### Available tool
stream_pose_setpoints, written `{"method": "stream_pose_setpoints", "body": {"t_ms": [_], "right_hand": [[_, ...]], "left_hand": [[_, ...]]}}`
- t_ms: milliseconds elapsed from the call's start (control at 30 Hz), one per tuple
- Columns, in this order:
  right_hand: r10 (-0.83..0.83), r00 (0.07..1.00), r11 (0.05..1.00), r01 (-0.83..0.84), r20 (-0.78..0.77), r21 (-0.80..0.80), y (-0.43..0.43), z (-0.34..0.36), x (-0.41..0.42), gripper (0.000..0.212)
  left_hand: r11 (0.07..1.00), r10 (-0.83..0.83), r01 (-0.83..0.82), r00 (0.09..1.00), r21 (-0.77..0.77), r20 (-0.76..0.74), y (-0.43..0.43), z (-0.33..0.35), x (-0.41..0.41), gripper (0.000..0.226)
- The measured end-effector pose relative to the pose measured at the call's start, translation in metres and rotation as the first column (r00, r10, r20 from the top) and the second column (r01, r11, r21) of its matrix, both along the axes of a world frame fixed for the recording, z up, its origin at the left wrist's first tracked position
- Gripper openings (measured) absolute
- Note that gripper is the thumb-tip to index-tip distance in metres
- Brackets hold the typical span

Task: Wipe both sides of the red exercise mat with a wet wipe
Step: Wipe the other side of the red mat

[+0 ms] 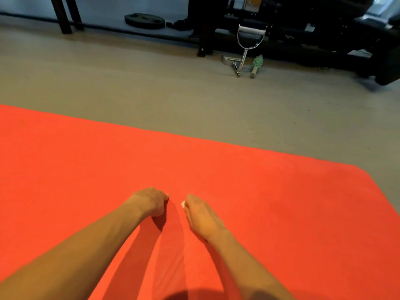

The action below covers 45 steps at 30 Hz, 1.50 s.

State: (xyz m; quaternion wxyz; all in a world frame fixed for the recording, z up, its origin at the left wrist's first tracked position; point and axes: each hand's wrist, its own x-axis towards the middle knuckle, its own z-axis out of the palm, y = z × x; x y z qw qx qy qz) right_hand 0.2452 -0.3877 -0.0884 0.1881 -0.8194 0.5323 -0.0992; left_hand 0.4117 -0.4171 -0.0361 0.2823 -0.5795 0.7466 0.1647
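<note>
The red exercise mat (86,161) lies flat on the floor and fills the lower half of the view; its far edge and far right corner show. Both my hands are low over its middle, a small gap apart. My right hand (201,215) holds a white wet wipe (183,204), of which only a small bit peeks out at the fingertips. My left hand (151,202) has its fingers curled under, and its underside is hidden; I see nothing in it. Both forearms cast shadows on the mat.
Grey floor (151,94) stretches beyond the mat. At the back stand a black gym machine (303,29) with a chrome cable handle (249,37), a green spiked roller (257,64), a weight plate (144,21) and dark frame legs (65,16).
</note>
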Motion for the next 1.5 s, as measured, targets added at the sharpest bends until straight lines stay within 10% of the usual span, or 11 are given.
{"method": "stream_pose_setpoints", "body": {"t_ms": [67, 267, 667, 1000, 1300, 1500], "right_hand": [[0.082, 0.997, 0.995, -0.083, -0.010, -0.052, 0.001, -0.001, -0.012, 0.003], [-0.366, 0.921, 0.928, 0.353, -0.130, -0.117, -0.038, 0.002, -0.087, 0.012], [-0.266, 0.964, 0.946, 0.256, -0.021, -0.200, -0.146, -0.006, -0.108, 0.009], [-0.782, 0.620, 0.596, 0.773, 0.061, -0.217, -0.207, -0.017, -0.185, 0.016], [-0.163, 0.986, 0.960, 0.163, 0.020, -0.227, -0.236, -0.022, -0.046, 0.014], [-0.687, 0.721, 0.717, 0.653, -0.088, -0.243, -0.231, -0.017, -0.230, 0.016]], "left_hand": [[1.000, 0.004, -0.004, 1.000, -0.005, 0.007, 0.004, -0.004, 0.000, 0.057], [0.985, -0.032, 0.031, 1.000, -0.171, -0.001, -0.005, -0.001, 0.006, 0.049], [0.838, 0.052, -0.215, 0.947, -0.502, -0.318, -0.074, -0.059, -0.054, 0.042], [0.703, 0.147, -0.413, 0.881, -0.579, -0.450, -0.081, -0.091, -0.069, 0.061], [0.711, 0.163, -0.402, 0.893, -0.577, -0.421, -0.083, -0.092, -0.066, 0.062], [0.698, 0.173, -0.415, 0.889, -0.584, -0.424, -0.083, -0.092, -0.066, 0.063]]}}
